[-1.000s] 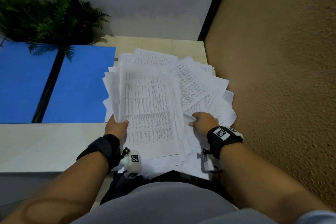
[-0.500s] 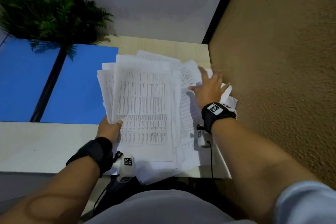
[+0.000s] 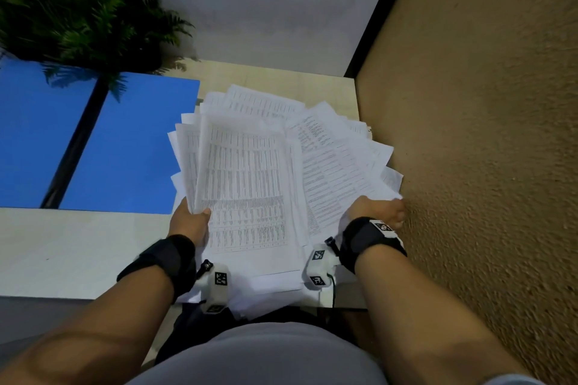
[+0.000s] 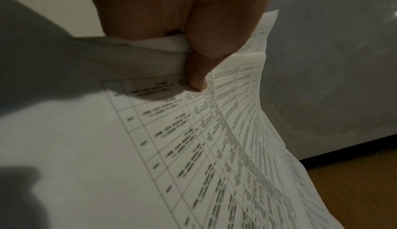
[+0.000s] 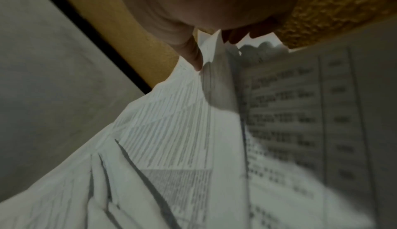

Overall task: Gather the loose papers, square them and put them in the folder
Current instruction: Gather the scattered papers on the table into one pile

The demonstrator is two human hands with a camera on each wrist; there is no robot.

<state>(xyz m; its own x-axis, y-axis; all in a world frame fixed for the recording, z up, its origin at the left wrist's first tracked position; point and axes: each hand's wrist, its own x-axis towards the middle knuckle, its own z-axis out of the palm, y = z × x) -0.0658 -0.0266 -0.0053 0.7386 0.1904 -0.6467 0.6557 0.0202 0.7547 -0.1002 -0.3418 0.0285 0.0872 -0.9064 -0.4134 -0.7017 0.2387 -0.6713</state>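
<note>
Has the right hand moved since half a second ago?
Yes. The right hand has come back toward the person, from the papers' far right part to their near right corner beside the textured wall.

papers [image 3: 247, 184]: white, fine black printed table grids and rows | folder [image 3: 125, 147]: plain bright blue, black spine stripe | bench [image 3: 62, 247]: pale off-white, light wood tone at 12 o'clock | wall [image 3: 484, 134]: ochre-tan, rough speckle | fern [image 3: 87, 25]: dark green | wrist straps [image 3: 169, 259]: black, white tags with black square codes
</note>
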